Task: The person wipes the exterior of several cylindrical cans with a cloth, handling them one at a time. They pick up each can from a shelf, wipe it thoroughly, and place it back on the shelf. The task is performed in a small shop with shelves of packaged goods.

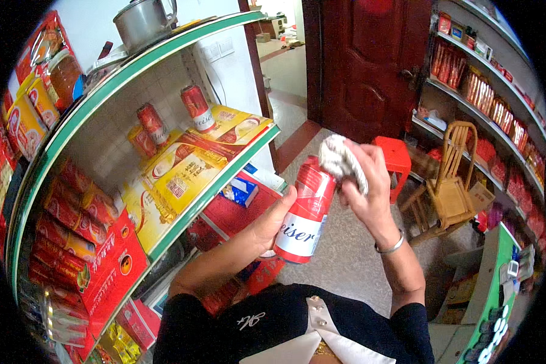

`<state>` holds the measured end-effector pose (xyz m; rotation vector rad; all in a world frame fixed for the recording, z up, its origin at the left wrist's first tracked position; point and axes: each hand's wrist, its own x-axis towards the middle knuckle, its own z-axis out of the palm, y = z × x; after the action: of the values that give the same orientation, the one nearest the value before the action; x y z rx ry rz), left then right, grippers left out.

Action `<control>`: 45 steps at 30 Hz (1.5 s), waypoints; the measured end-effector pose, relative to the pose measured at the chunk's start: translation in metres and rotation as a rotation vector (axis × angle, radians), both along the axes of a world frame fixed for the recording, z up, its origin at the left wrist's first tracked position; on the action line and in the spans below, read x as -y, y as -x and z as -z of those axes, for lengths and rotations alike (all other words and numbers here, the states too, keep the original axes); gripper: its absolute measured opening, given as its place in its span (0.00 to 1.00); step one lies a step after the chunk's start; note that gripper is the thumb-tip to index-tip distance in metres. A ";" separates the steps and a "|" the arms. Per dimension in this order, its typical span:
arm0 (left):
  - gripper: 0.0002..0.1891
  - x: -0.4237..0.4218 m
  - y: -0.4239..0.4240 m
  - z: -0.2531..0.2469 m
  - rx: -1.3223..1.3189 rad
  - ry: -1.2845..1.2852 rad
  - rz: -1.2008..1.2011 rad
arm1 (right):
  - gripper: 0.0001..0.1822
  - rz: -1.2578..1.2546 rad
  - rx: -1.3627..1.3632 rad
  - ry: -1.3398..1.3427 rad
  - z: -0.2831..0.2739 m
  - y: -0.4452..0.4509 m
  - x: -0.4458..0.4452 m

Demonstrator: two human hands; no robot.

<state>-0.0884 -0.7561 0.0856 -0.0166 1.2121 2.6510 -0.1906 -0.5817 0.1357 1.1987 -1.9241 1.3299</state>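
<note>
My left hand (273, 220) grips a tall red and white Budweiser beer can (302, 211) around its side, tilted in front of my chest. A crumpled white cloth (343, 161) is bunched in my right hand (368, 177), close beside the can's upper end. To the left, two more red and white cans stand on a shelf: one can (197, 108) near its right end and another can (152, 122) further in. Beside that one is a shorter red and yellow can (141, 142). Flattened yellow cardboard (182, 175) lines this shelf.
The shelf's green front edge (218, 186) runs close to my left forearm. Red cartons (113, 273) and stacked cans (68, 218) fill its near end. Behind the can are a red plastic stool (393, 157), a bamboo chair (452, 182) and a dark red door (364, 68). A metal pot (141, 25) sits on top.
</note>
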 end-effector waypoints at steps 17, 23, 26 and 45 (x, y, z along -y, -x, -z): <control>0.38 -0.001 -0.030 0.043 0.048 -0.214 -0.143 | 0.29 -0.486 -0.145 -0.226 0.061 -0.074 -0.025; 0.39 0.000 -0.031 0.043 0.109 -0.311 -0.111 | 0.37 -0.255 -0.079 -0.226 0.054 -0.028 -0.009; 0.37 -0.004 -0.031 0.036 0.010 -0.314 0.001 | 0.35 -0.208 0.117 -0.124 0.048 -0.016 -0.001; 0.36 0.009 -0.028 0.030 0.182 -0.187 -0.141 | 0.40 -0.418 -0.129 -0.431 0.068 -0.067 -0.013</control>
<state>-0.0608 -0.7649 0.0558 -0.3160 0.9344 2.7998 -0.1239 -0.5689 0.0679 1.9337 -1.9947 1.0105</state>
